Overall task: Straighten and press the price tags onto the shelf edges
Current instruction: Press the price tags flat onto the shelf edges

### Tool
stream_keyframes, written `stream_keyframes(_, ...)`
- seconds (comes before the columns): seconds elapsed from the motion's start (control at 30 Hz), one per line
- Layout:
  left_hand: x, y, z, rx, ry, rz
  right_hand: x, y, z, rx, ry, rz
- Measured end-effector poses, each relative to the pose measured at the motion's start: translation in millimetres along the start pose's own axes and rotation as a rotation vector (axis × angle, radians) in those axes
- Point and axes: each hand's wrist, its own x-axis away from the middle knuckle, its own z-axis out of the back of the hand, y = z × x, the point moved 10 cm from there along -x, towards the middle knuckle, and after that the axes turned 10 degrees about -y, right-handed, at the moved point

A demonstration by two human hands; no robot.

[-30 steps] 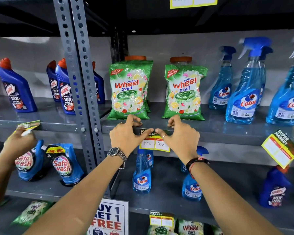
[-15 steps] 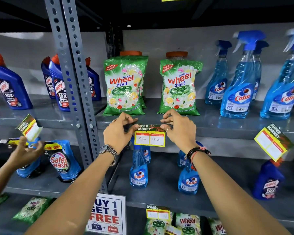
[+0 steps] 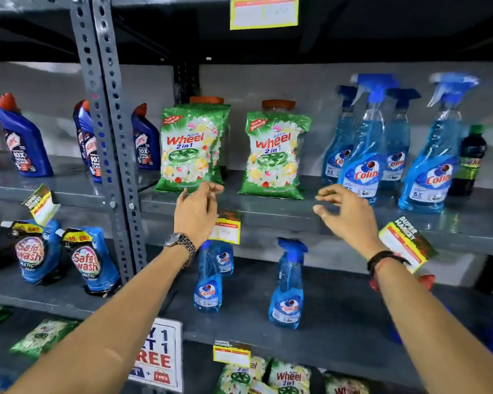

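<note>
A yellow price tag (image 3: 228, 227) hangs straight on the grey shelf edge (image 3: 282, 220) below two green Wheel packs (image 3: 190, 146). My left hand (image 3: 195, 214) hovers just left of it, fingers loosely apart, covering the tag's left part. My right hand (image 3: 343, 216) is off the tag, well to its right, fingers spread and holding nothing. A tilted price tag (image 3: 407, 243) sticks out from the same shelf edge beside my right wrist. Another crooked tag (image 3: 42, 204) hangs on the left bay's shelf edge.
Blue Colin spray bottles (image 3: 365, 155) stand at the right, Harpic bottles (image 3: 22, 140) at the left, past a perforated grey upright (image 3: 108, 137). Below are more spray bottles (image 3: 286, 285), Safewash pouches (image 3: 87, 260), a "buy 1 get 1 free" sign (image 3: 157, 356) and a lower tag (image 3: 231, 354).
Both hands have let go of the middle tag. My right hand has swung right toward the tilted tag. The other person's hand at the left tag is gone from view.
</note>
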Motion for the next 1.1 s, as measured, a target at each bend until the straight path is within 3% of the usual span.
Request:
stream_keyframes(0.3,24.5,151.4,-112.8,0.061,-0.3,-0.138,46.0,105.2,143.2,0.001,0.157,0.033)
stream_keyframes(0.57,25.5,265.3,-179.5,0.089,-0.381,-0.184,70.4,165.2,134.4,0.072,-0.099,0.076)
stream_keyframes(0.9,20.1,290.0,-192.1,-0.072,-0.33,-0.139,75.5,169.9,136.3,0.264,-0.048,0.067)
stream_keyframes(1.1,14.4,289.9,-199.7,-0.168,-0.377,-0.17,66.8,158.5,151.1,0.407,-0.038,0.071)
